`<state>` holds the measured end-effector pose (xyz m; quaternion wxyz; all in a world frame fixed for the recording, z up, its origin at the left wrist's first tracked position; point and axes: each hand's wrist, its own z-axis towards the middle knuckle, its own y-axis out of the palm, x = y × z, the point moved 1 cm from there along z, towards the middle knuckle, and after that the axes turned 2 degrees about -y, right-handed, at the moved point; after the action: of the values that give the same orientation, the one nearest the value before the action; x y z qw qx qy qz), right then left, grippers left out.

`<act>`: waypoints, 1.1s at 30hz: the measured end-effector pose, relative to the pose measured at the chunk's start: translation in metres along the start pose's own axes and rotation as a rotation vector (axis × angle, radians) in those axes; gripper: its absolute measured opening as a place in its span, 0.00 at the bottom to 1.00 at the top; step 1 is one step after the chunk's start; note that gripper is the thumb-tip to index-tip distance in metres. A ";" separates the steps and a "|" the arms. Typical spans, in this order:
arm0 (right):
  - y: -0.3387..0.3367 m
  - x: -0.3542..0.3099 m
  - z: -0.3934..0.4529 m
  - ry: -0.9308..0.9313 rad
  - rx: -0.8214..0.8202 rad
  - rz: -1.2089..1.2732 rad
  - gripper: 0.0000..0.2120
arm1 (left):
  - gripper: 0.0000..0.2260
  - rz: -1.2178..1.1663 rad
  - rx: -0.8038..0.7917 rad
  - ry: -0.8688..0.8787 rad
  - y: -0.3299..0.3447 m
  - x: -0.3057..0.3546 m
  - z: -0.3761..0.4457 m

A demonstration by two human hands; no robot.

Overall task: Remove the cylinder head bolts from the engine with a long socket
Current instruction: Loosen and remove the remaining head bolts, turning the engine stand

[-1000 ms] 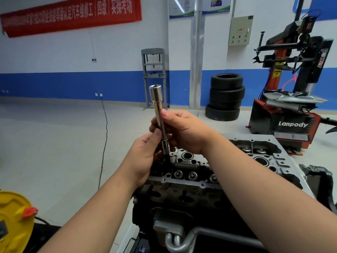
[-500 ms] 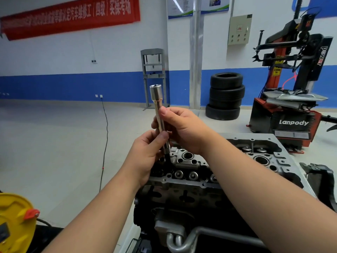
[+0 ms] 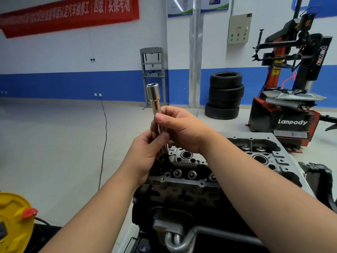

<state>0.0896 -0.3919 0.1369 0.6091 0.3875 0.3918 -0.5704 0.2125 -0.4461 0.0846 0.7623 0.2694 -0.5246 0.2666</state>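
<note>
Both the left hand (image 3: 145, 152) and right hand (image 3: 180, 130) are gripping the long, shiny steel socket (image 3: 156, 114) upright, its lower end reaching down just below them into the grey cast-metal cylinder head (image 3: 237, 161), so removal looks barely begun.

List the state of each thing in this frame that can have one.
long socket: upright, lower end down in the cylinder head
left hand: pinching the socket low
right hand: gripping the socket higher
cylinder head: uncovered, valve gear exposed
tyres: stacked by the wall
</note>
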 end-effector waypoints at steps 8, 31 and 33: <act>0.000 -0.005 -0.002 0.095 -0.025 -0.051 0.14 | 0.21 -0.070 -0.039 -0.064 -0.006 0.000 -0.001; 0.003 -0.003 -0.001 0.008 0.016 -0.035 0.08 | 0.22 -0.037 0.022 -0.016 -0.001 0.000 0.000; 0.002 -0.004 -0.002 0.047 -0.024 -0.015 0.11 | 0.23 -0.070 0.003 -0.036 -0.006 -0.001 0.000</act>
<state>0.0915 -0.3884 0.1398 0.5998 0.3907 0.4157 -0.5610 0.2165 -0.4502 0.0829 0.7613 0.2935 -0.5279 0.2359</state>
